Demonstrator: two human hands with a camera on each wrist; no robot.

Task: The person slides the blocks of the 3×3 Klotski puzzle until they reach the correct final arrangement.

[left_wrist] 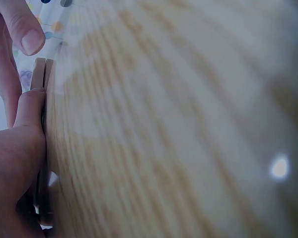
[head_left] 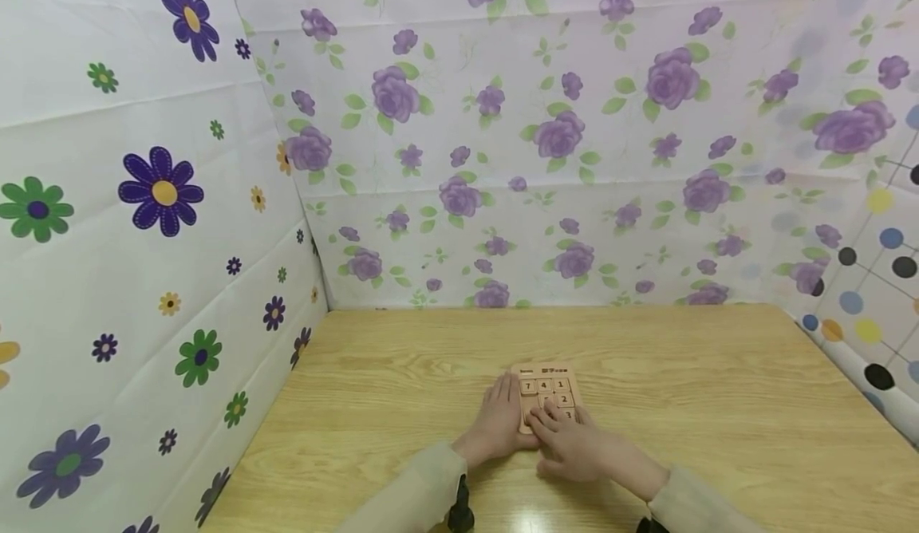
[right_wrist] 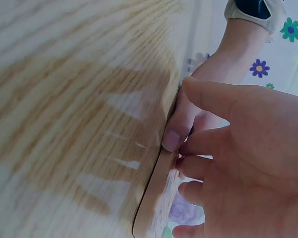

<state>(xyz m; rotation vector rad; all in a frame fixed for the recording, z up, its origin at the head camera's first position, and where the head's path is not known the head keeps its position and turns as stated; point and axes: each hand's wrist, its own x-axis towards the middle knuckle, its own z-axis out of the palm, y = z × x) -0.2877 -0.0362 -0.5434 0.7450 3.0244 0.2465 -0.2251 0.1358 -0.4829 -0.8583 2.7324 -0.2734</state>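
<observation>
A wooden sliding number puzzle (head_left: 548,372) lies flat on the table, its tiles 7, 4, 1, 2 and 3 readable. The left hand (head_left: 497,423) holds its near left corner, fingers along the left side and thumb against the near edge. Over the lower tiles, the right hand (head_left: 574,447) rests its fingertips and covers part of the bottom row. From the right wrist view, the puzzle's edge (right_wrist: 156,191) shows with the left thumb (right_wrist: 174,139) against it and the right fingers bent loosely above. Inside the right hand nothing is gripped.
The wood-grain table (head_left: 402,357) spreads around the puzzle on all sides. A cloth with purple roses (head_left: 560,134) hangs behind it. To the left hangs a daisy-patterned cloth (head_left: 108,278), and a dotted one (head_left: 861,309) stands on the right.
</observation>
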